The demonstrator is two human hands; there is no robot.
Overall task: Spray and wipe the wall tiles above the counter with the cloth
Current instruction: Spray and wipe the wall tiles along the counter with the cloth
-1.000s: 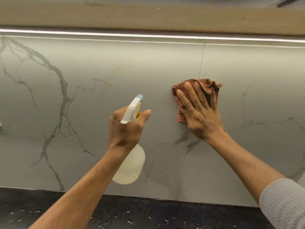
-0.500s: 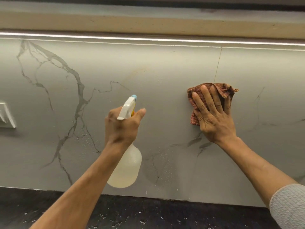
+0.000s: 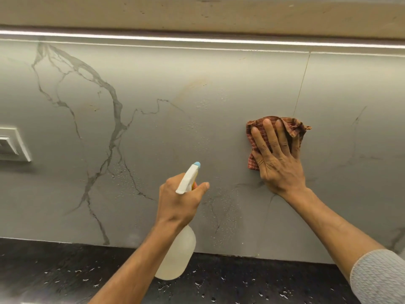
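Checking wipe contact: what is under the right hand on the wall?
The reddish checked cloth, pressed against the grey tile by the right hand; its edges show around the fingers. The tile beneath is hidden.

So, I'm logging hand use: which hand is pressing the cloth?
The right hand: its straight fingers press the cloth flat to the wall, while the left hand grips the bottle.

Grey veined wall tiles [image 3: 153,84] under a light strip [image 3: 197,40], white switch plate [image 3: 13,144] left, black speckled counter [image 3: 54,270] below
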